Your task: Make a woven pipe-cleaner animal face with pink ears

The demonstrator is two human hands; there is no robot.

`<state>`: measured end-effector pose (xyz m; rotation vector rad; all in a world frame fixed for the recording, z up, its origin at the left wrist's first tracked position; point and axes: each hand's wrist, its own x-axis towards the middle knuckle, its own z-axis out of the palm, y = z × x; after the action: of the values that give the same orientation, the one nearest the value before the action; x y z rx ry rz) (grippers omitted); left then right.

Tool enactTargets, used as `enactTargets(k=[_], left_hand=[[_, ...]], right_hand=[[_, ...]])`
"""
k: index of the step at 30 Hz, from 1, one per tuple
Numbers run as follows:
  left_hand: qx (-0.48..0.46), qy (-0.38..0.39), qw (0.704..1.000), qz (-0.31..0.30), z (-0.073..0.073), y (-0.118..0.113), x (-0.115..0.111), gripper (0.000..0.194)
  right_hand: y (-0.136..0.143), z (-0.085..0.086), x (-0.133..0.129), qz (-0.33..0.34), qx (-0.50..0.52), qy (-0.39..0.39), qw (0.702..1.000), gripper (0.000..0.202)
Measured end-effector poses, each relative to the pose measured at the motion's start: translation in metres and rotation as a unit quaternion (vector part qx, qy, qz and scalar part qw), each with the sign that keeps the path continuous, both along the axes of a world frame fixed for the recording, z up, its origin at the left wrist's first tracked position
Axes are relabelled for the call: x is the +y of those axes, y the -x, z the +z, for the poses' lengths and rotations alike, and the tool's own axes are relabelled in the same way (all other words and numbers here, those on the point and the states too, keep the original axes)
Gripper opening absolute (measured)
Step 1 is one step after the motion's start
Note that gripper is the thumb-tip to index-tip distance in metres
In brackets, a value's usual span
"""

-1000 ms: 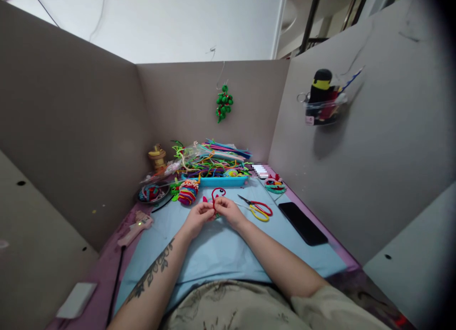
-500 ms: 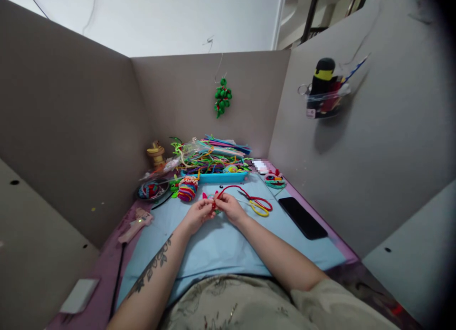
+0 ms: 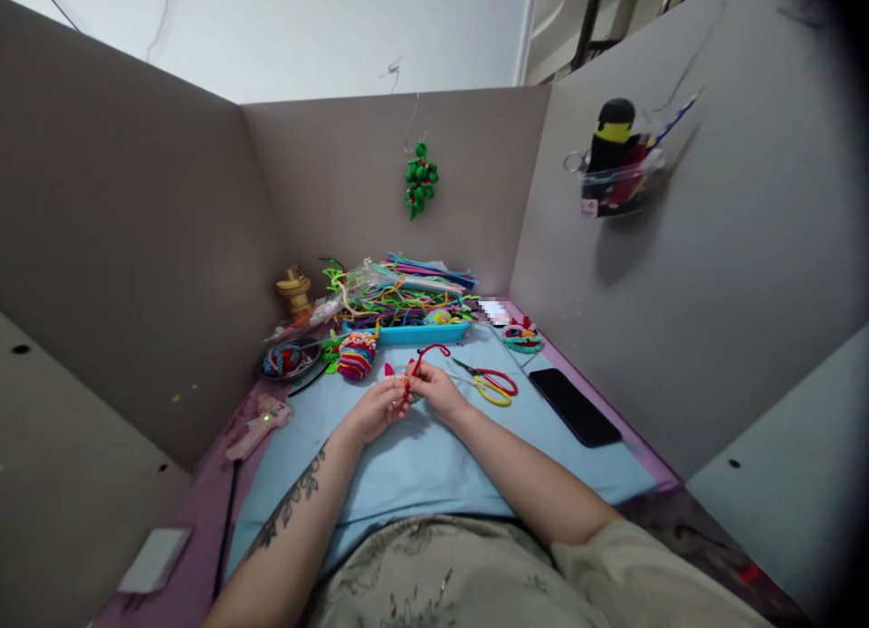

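Note:
Both hands meet over the light blue cloth point(image 3: 441, 465), fingertips pinched together. My left hand point(image 3: 380, 405) is closed on a small red piece whose details its fingers hide. Close against it, my right hand point(image 3: 434, 390) pinches a red fuzzy stem point(image 3: 429, 349), whose free end curves up and to the right above the fingers. Small pink tips show just behind the left fingers. Right of my right hand lie scissors point(image 3: 494, 385) with one red and one yellow handle, blades partly apart.
Behind the hands stands a blue tray point(image 3: 427, 336) heaped with colourful stems. A striped fuzzy ball point(image 3: 357, 356), a dark bowl point(image 3: 310, 372) and a pink glue gun point(image 3: 254, 432) are left; a black phone point(image 3: 574, 406) is right. Grey partitions surround the table.
The red stem's free end has drawn in from near the scissors and now forms a shorter, upright hook above my right hand. The whole view has shifted slightly.

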<state>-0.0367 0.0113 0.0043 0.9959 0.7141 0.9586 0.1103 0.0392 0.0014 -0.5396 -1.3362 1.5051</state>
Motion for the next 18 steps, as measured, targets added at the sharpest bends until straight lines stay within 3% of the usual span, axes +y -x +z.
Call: enactTargets(k=[12,18], left_hand=[[0.022,-0.016,0.996,0.081,0.0022,-0.0039,-0.0012,0.028],[0.042,-0.032,0.994,0.093,-0.0001,-0.0056,-0.0006,0.029]], right_hand=[[0.0003,-0.0033,0.0039,-0.015,0.004,-0.003,1.000,0.027],[-0.0009,-0.0025,0.0039,-0.014,-0.001,-0.012,1.000,0.026]])
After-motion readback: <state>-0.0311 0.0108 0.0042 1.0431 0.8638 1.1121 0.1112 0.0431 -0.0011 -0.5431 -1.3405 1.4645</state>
